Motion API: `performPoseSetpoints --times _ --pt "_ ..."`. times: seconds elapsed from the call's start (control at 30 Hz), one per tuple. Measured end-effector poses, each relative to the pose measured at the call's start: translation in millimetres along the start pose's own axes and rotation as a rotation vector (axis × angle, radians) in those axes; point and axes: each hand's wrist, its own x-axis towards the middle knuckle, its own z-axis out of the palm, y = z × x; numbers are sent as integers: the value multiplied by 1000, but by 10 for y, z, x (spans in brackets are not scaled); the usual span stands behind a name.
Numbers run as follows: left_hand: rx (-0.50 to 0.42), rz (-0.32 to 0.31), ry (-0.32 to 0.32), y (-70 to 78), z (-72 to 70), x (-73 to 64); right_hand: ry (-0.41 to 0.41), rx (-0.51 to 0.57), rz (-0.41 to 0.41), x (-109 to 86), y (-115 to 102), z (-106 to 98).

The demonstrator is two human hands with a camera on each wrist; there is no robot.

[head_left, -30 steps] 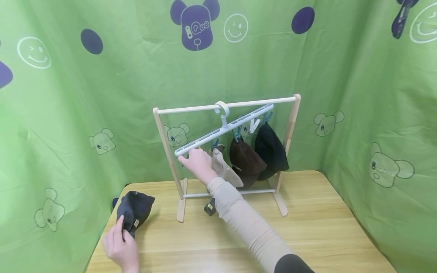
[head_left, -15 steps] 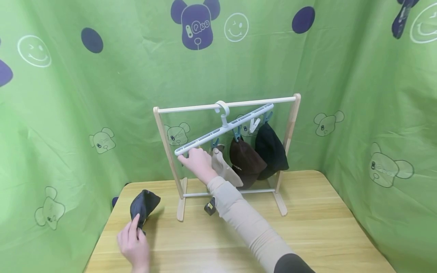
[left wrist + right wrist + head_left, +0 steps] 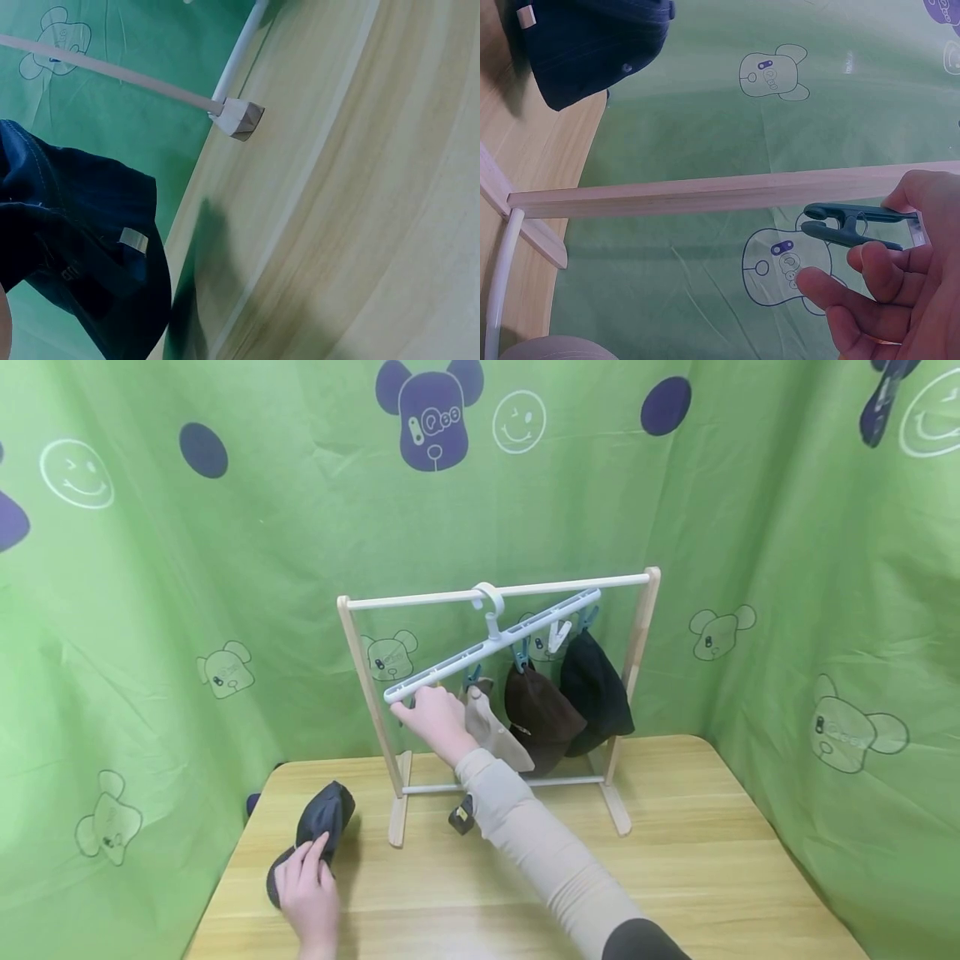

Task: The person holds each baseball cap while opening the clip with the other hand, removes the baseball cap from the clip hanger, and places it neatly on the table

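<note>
My left hand [image 3: 309, 885] pinches a dark navy cap [image 3: 330, 810] above the table's left side, its brim toward the lower left. The cap's inside and small label show in the left wrist view. My right hand [image 3: 438, 718] is at the lowered left end of a white hanger [image 3: 465, 658]. In the right wrist view its thumb and fingers pinch a teal clip [image 3: 847, 217], with nothing seen in the clip's jaws. From other teal clips on the hanger hang a beige cap [image 3: 495, 735], a brown cap [image 3: 542, 714] and a black cap [image 3: 596, 693].
The hanger hooks over the top bar [image 3: 412, 600] of a wooden rack standing on the table [image 3: 712, 860]. A white clip [image 3: 558, 635] hangs between the brown and black caps. A small black object [image 3: 461, 817] lies under my right forearm. Green curtains [image 3: 300, 527] enclose the table.
My left hand has moved to the right with the navy cap. The cap has turned, so its brim now shows at the lower left. My right hand and the tilted hanger look unchanged.
</note>
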Motion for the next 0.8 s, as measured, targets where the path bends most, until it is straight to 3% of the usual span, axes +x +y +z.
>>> performPoseSetpoints --times 0.33,0.67,0.8 --pt "5 -60 -27 -83 5 -82 6 0 1 -5 2 8" --pt "62 -187 -107 -206 -84 -162 1 -19 9 2 6 20" --pt "60 -253 -90 -232 -113 -174 -1 -8 9 4 4 23"
